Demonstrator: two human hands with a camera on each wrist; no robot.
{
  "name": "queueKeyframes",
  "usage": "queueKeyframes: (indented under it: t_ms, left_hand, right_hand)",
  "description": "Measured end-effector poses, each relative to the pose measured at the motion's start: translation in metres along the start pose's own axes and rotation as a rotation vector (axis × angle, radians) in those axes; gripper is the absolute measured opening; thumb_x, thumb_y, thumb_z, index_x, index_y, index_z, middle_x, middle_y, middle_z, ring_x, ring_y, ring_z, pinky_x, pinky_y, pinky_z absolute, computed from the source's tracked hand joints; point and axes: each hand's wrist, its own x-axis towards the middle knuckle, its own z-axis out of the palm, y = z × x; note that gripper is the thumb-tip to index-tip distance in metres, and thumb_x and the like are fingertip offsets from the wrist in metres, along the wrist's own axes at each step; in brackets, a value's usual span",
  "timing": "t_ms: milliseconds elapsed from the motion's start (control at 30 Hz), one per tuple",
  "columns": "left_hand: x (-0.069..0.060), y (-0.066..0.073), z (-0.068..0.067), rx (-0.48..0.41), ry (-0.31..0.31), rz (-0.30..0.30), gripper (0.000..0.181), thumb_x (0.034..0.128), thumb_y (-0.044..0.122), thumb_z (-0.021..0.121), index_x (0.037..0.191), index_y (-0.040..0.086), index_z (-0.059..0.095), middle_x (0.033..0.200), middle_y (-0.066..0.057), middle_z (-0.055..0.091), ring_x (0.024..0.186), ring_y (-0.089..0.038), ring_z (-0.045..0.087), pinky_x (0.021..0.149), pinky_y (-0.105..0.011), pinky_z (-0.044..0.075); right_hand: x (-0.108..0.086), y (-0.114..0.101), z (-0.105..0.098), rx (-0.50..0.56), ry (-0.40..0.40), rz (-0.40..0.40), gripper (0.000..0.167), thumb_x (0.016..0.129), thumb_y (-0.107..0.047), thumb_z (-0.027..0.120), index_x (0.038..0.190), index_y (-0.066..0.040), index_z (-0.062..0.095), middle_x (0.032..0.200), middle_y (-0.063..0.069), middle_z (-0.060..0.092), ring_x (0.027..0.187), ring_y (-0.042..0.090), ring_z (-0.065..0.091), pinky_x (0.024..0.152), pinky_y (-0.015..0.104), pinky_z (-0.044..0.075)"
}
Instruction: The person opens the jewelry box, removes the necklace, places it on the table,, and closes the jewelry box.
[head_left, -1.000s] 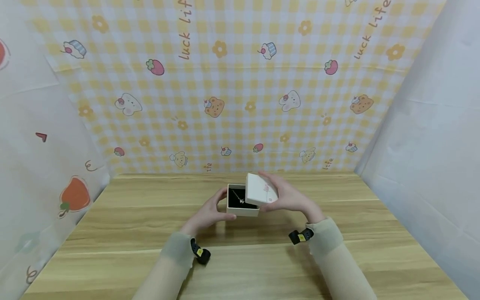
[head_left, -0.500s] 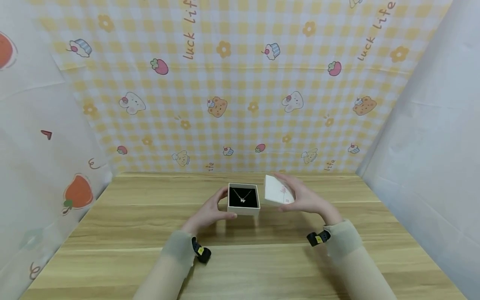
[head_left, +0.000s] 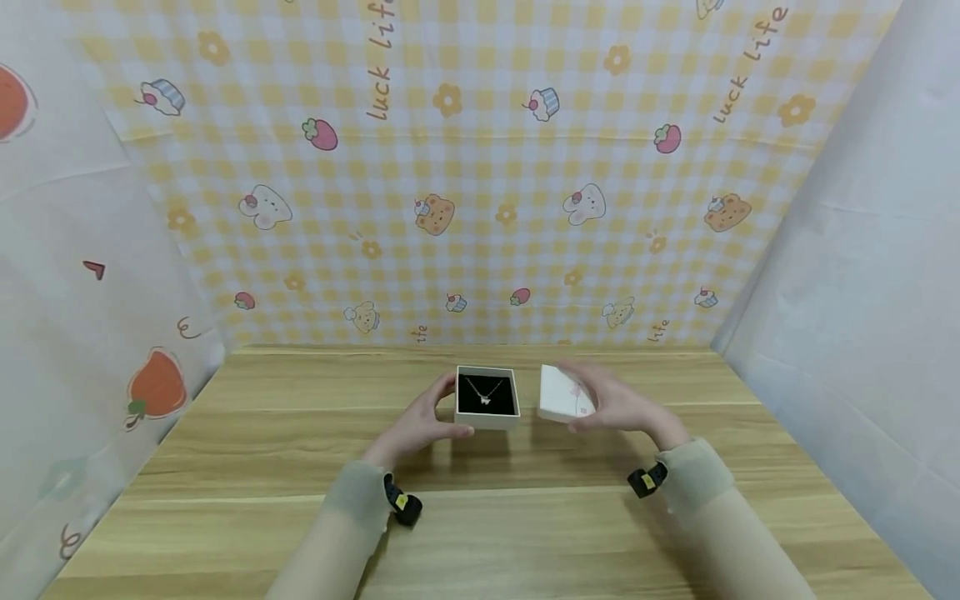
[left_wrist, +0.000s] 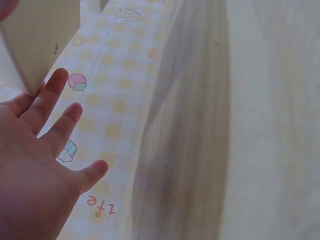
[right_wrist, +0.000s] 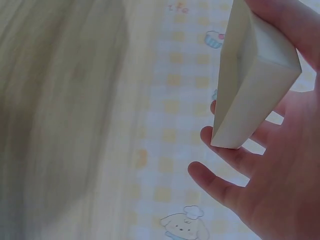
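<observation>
In the head view my left hand [head_left: 416, 425] grips a small white jewellery box [head_left: 486, 422] by its left side, thumb at the front. A black pad lines the box, and a fine silver-coloured necklace [head_left: 484, 399] with a small pendant lies on it. The white box lid [head_left: 559, 395], printed with a pink flower, is held by my right hand [head_left: 626, 407], just right of the box and apart from it. The left wrist view shows a plain outer face of the box [left_wrist: 47, 37] above spread fingers. In the right wrist view, the lid [right_wrist: 257, 95] shows its hollow underside.
A wood-grain table [head_left: 480, 533] spreads beneath both hands. Behind it hangs a yellow checked cloth [head_left: 465, 258] with cartoon prints. White cloths stand at the left [head_left: 60, 350] and right [head_left: 855, 317]. Each wrist wears a black strap.
My right hand has lifted the lid off the box, carried it to the right, then lowered it a little. The necklace has come into full view. My left hand keeps holding the box almost still.
</observation>
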Motion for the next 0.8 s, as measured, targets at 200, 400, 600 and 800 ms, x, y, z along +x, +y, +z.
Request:
queueKeyframes:
  t_ms: [200,400,600,800]
  left_hand:
    - [0.002,0.000,0.001,-0.019,0.002,0.000,0.093,0.0779,0.020,0.081,0.152,0.018,0.026,0.153,-0.009,0.032,0.143,-0.030,0.022,0.110,-0.058,0.020]
    - [-0.001,0.009,0.001,-0.030,-0.010,-0.007,0.092,0.0793,0.011,0.078,0.153,0.012,0.024,0.154,-0.014,0.030,0.143,-0.033,0.021,0.110,-0.058,0.020]
    - [-0.004,0.016,0.000,-0.020,-0.009,0.029,0.090,0.0782,0.018,0.080,0.152,0.015,0.029,0.152,-0.011,0.034,0.142,-0.032,0.024,0.109,-0.059,0.019]
    - [0.001,0.000,0.002,-0.015,0.008,0.043,0.091,0.0766,0.023,0.082,0.151,0.021,0.030,0.152,-0.006,0.035,0.142,-0.029,0.024,0.110,-0.059,0.017]
  right_hand:
    - [-0.002,0.009,0.007,-0.045,-0.069,-0.023,0.098,0.071,-0.032,0.083,0.149,-0.002,0.032,0.150,0.021,0.033,0.133,0.041,0.033,0.103,0.063,0.027]
    - [-0.002,0.017,0.015,-0.076,-0.112,0.000,0.098,0.071,-0.032,0.083,0.149,-0.001,0.032,0.149,0.020,0.035,0.134,0.040,0.033,0.105,0.060,0.028]
    - [-0.003,0.022,0.023,-0.096,-0.153,0.028,0.100,0.072,-0.033,0.082,0.150,-0.002,0.029,0.148,0.021,0.035,0.132,0.040,0.035,0.103,0.062,0.029]
    - [-0.005,0.021,0.024,-0.096,-0.158,0.042,0.102,0.068,-0.030,0.084,0.150,-0.002,0.029,0.146,0.023,0.036,0.131,0.042,0.036,0.102,0.064,0.029]
